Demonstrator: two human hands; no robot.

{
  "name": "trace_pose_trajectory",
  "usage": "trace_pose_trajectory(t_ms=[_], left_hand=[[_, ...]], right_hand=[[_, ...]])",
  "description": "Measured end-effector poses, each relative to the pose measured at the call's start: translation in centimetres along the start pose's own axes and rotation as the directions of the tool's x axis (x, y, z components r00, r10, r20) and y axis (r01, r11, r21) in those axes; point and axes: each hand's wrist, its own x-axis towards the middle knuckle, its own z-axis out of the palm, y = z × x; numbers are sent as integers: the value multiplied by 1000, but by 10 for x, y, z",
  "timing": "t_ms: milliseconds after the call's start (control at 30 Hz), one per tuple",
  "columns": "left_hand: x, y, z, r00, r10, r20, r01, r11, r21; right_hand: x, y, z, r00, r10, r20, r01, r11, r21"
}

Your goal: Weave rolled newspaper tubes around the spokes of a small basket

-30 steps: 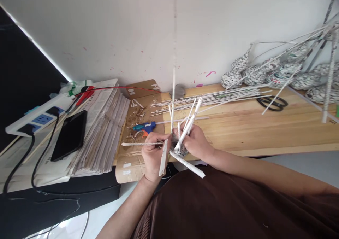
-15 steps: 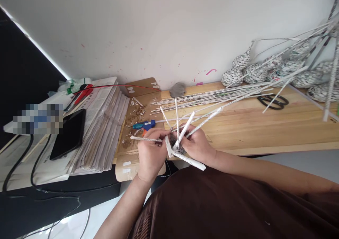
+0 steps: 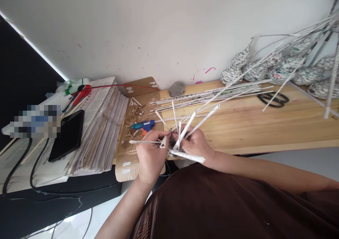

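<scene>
Between my two hands is a small woven piece of rolled newspaper (image 3: 173,153), with several white paper rods (image 3: 188,126) sticking out of it in different directions. My left hand (image 3: 152,154) is closed on its left side, thumb and forefinger pinching near the rim. From the other side my right hand (image 3: 197,141) grips it, its fingertips partly hidden behind the rods. A thin paper strand (image 3: 212,99) runs from the piece toward the upper right. Just beyond my left hand, a blue glue gun (image 3: 144,125) with an orange trigger lies on stained cardboard.
Several thin paper rods (image 3: 209,95) lie along the wooden table (image 3: 238,126). Black-handled scissors (image 3: 273,99) rest to their right. Woven gourd-shaped pieces (image 3: 233,73) stand against the wall. At left, a newspaper stack (image 3: 102,133) carries a black phone (image 3: 67,134) and a red-handled tool (image 3: 81,94).
Both hands stay on the woven piece while its rods have shifted and tilted a little. The long strand on the right now rises more steeply, away from the rods on the table.
</scene>
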Motion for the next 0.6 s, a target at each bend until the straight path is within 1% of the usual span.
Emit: trace_pose_trajectory(t_ms=[133,233,333,400,533,600], left_hand=[[1,5,-3,997,74,21,-75,997,33],[3,7,-4,998,61,32,-62,998,19],[2,7,-3,997,-24,68,28,998,-62],[1,7,-2,991,-97,89,107,988,-110],[1,5,1,963,-251,99,263,955,-135],[3,2,3,943,-313,111,328,928,-177]], right_hand=[[0,3,4,999,50,4,-50,990,129],[-1,-3,5,997,77,-2,-75,984,163],[-2,-7,5,995,95,-30,-89,986,141],[-2,-5,6,994,107,-37,-100,983,156],[-2,4,10,996,82,-38,-73,978,196],[-2,6,11,997,62,-45,-52,981,186]])
